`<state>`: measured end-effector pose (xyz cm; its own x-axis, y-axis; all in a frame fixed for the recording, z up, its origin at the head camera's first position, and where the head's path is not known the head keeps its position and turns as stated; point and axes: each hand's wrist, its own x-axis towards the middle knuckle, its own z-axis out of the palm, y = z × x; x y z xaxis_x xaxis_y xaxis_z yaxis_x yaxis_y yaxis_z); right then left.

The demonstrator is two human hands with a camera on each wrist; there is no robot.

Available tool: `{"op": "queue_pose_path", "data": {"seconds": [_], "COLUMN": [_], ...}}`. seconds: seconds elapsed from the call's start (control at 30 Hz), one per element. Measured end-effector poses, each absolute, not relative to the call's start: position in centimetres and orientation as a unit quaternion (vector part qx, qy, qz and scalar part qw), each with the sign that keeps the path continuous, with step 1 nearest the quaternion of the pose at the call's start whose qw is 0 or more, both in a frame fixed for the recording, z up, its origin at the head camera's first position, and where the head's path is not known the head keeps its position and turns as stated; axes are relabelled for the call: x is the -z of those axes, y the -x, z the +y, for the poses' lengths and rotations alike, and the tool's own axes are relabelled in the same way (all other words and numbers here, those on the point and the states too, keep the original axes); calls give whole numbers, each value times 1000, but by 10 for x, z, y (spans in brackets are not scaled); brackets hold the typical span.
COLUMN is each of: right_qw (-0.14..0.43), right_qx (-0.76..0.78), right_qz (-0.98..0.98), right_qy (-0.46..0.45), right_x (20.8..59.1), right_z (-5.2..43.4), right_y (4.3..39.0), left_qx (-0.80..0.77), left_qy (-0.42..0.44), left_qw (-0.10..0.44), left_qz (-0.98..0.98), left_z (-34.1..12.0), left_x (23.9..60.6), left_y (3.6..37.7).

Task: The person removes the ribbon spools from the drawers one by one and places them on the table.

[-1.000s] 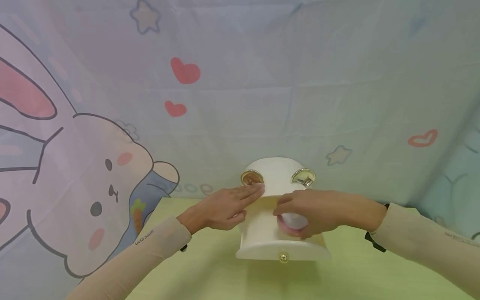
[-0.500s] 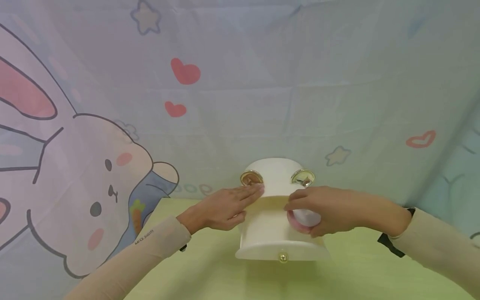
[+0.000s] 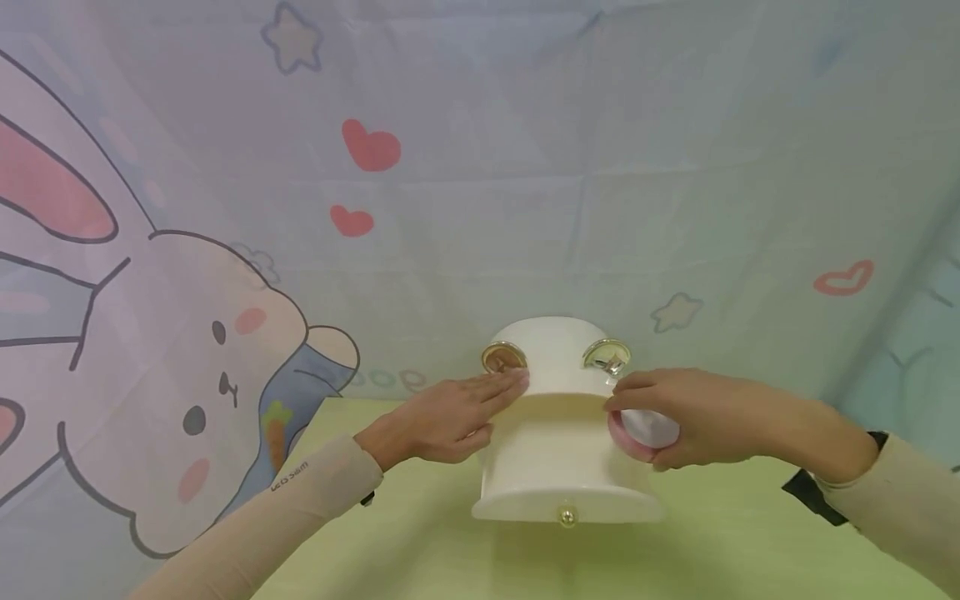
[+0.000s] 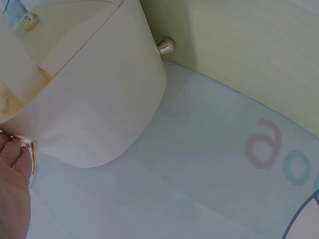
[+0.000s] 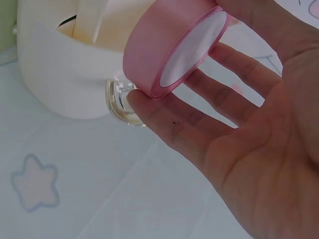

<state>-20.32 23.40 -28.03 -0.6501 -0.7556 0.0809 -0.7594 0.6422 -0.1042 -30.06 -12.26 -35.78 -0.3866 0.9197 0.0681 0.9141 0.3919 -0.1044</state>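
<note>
A roll of pink ribbon [image 3: 626, 439] with a white core is pinched between the thumb and fingers of my right hand [image 3: 708, 417], over the right side of the pulled-out drawer [image 3: 551, 454]. The drawer belongs to a cream-white rounded box [image 3: 555, 354] and has a gold knob [image 3: 567, 516] on its curved front. My left hand [image 3: 442, 421] rests with straight fingers on the box, its fingertips beside the left round gold ornament [image 3: 504, 357]. The right wrist view shows the ribbon roll [image 5: 159, 45] close up, wound flat, near the right gold ornament [image 5: 122, 102].
The box stands on a pale green table [image 3: 420, 533]. Behind it hangs a cloth backdrop [image 3: 480, 275] printed with a rabbit, hearts and stars. A small gold foot [image 4: 166, 46] sticks out from the box in the left wrist view.
My right hand has moved to the right with the ribbon roll, from over the drawer's middle to its right edge. The left hand and the box have stayed in place.
</note>
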Motion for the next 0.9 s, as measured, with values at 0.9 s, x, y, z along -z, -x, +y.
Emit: {"op": "queue_pose_path", "data": {"seconds": [0.9], "right_qw": [5], "right_qx": [-103], "right_qz": [-951], "right_qy": [-291], "right_x": [329], "right_z": [298], "right_y": [232], "left_qx": [-9], "left_qy": [539], "left_qw": [52], "left_qz": [-841], "left_z": [-127], "left_x": [357], "left_y": [298]}}
